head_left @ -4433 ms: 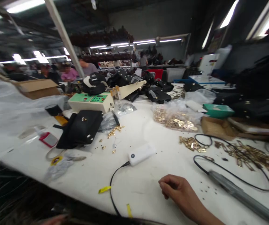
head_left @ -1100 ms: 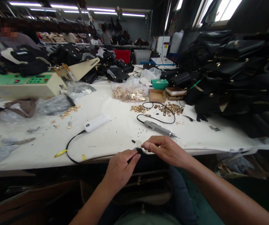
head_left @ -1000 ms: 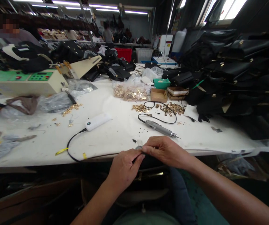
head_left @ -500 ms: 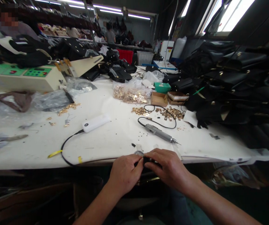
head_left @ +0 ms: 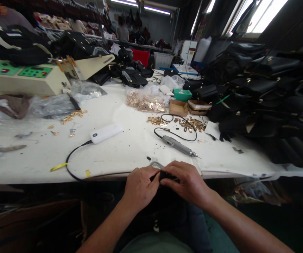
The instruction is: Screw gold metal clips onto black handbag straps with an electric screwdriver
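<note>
At the front edge of the table my left hand (head_left: 141,184) and my right hand (head_left: 187,179) meet, fingers closed. Both pinch a black leather piece (head_left: 163,175), mostly covered by the fingers. It appears to belong to a dark bag (head_left: 164,211) on my lap, on which a small gold-coloured fitting (head_left: 156,226) shows. Just beyond my fingertips lies a rounded, greyish clear item (head_left: 156,164), partly hidden. A grey electric screwdriver (head_left: 179,146) rests on the table beyond my right hand, its bit pointing right. Tiny black bits lie beside it.
A white power bank (head_left: 106,133) with a black cable lies left. Gold metal plates (head_left: 193,124) are heaped beyond the screwdriver, near a bag of gold hardware (head_left: 146,102) and a small cardboard box (head_left: 178,108). Black bags (head_left: 262,91) pile up right; a green-panelled machine (head_left: 21,80) stands left.
My view has tilted down slightly, so the table sits higher in the picture. My hands stay together on the black leather piece; the dark bag below shows at a somewhat different angle.
</note>
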Motion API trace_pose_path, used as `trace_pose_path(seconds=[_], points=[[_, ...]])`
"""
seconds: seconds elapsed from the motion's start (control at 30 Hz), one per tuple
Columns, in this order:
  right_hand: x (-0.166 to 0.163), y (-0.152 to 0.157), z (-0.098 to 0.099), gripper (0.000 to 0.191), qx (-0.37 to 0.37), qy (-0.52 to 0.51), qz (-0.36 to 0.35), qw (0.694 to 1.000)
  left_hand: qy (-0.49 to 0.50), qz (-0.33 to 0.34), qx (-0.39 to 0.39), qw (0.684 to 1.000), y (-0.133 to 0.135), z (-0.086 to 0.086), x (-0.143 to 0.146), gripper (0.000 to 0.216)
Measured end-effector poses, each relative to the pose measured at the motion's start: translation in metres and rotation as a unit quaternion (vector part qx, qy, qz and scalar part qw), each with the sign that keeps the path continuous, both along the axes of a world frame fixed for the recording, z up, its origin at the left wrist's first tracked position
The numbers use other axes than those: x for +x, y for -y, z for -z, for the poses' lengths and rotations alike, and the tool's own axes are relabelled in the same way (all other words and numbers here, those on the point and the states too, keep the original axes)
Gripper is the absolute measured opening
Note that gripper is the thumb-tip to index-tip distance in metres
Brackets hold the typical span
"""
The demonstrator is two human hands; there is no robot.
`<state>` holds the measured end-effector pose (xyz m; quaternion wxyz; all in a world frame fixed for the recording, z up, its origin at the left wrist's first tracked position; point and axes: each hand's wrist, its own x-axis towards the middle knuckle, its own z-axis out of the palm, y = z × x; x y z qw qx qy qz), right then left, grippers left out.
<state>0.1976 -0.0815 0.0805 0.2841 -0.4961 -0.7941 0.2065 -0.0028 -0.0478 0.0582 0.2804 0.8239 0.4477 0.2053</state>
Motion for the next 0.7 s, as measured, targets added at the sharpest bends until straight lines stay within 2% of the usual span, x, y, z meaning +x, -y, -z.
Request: trace_pose_path(seconds=[0.2, 0.27, 0.4, 0.47, 0.63, 0.7], points=[[-0.004, 0.002, 0.007, 0.018, -0.002, -0.021, 0.029, 0.999, 0.007, 0.029, -0.025, 0.999, -0.005, 0.002, -0.002, 0.026], [-0.004, 0.001, 0.008, 0.016, -0.053, -0.053, 0.052, 0.996, -0.005, 0.033, -0.017, 0.999, -0.004, 0.004, -0.002, 0.026], [-0.002, -0.001, 0.005, 0.017, -0.168, -0.118, 0.071, 0.976, -0.021, 0.017, 0.044, 0.999, 0.003, 0.01, -0.002, 0.018], [-0.002, -0.002, 0.004, 0.018, -0.164, -0.12, 0.064, 0.977, -0.015, -0.001, 0.062, 0.998, 0.006, 0.012, -0.002, 0.019], [-0.009, -0.001, 0.008, 0.008, -0.077, -0.088, 0.041, 0.992, -0.009, -0.013, 0.054, 0.998, 0.01, 0.014, -0.002, 0.017], [-0.011, 0.001, 0.01, 0.007, -0.067, -0.094, 0.044, 0.992, -0.009, -0.014, 0.052, 0.999, 0.009, 0.013, -0.003, 0.016]])
